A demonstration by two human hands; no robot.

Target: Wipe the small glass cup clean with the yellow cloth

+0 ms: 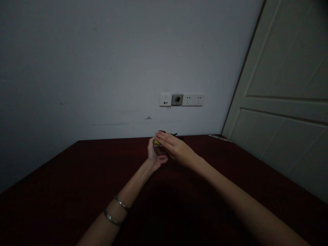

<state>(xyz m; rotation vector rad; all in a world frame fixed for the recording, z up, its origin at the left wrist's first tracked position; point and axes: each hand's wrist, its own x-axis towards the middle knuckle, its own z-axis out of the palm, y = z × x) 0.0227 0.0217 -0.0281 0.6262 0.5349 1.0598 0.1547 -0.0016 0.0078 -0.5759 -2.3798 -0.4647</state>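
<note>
My left hand (153, 152) is closed round a small clear, shiny container with a yellow part (157, 146), its fingers curled under and beside it. From the right, my right hand (174, 146) lies over the top and near side of the container, fingers together and bent onto it. Most of the container is hidden by the hands, so its exact kind does not show. Just behind the right hand, a thin black thing (180, 138) shows near the back of the table; I cannot tell whether it joins the container.
The dark red table (84, 171) runs back to a pale wall (115, 68). White wall sockets (193, 99) and a grey switch plate (176, 99) sit above its back edge. A panelled cream door (284, 102) borders the right side. A flat, pale strip (220, 138) lies at the back right corner.
</note>
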